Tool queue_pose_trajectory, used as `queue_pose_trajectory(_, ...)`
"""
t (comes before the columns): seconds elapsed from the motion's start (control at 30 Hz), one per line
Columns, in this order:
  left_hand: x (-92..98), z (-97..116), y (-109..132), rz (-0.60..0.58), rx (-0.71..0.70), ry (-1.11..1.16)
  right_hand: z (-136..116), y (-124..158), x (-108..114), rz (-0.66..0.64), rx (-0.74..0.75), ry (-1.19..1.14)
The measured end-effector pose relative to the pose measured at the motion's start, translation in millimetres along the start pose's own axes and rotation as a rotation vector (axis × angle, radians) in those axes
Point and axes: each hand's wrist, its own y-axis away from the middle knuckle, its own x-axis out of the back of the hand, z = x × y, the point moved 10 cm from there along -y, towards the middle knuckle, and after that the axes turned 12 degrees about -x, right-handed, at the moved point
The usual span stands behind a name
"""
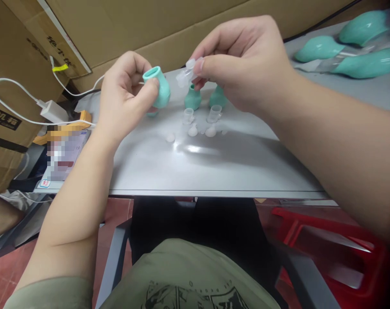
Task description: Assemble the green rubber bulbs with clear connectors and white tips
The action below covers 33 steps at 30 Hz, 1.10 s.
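My left hand (127,92) is closed around a small teal rubber bulb (161,88), its round opening tilted up toward me. Beside it, raised above the table, my right hand (236,64) pinches a clear plastic fitting (187,74) between thumb and fingers. The bulb and the fitting are apart. Behind and below the fitting stand two more teal bulbs, one (193,99) upright and another (217,98) partly hidden by my right hand. In front of them are two clear plastic cups (188,116) and several small whitish round pieces (193,130).
Larger teal bulbs with clear tubes (365,62) lie at the right on the grey table (182,171). At the left are a white charger (55,112), cables, an orange object (82,120) and a phone-like device (69,154). Cardboard (150,30) stands behind; a red crate (330,249) sits below right.
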Motion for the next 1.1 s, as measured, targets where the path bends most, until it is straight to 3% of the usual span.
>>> queue_pose_trajectory(0.1,-10.6,-8,4,-0.076,0.024,0.019,0,2,1,-0.01,0.008,0.011)
queue_pose_trajectory(0.27,-17.7,-8,-1,-0.19,-0.079,-0.089,2,8,-1,-0.042,-0.049,0.151)
queue_pose_trajectory(0.67,-17.6,8,0,-0.239,-0.172,-0.191,4,3,-5,-0.06,-0.038,0.108)
queue_pose_trajectory(0.87,-16.4,-1,-1,-0.257,-0.148,-0.253,6,6,-7,-0.093,-0.052,0.136)
queue_pose_trajectory(1.1,-14.6,2,0,-0.26,-0.248,-0.296,8,5,-11,-0.161,-0.056,0.169)
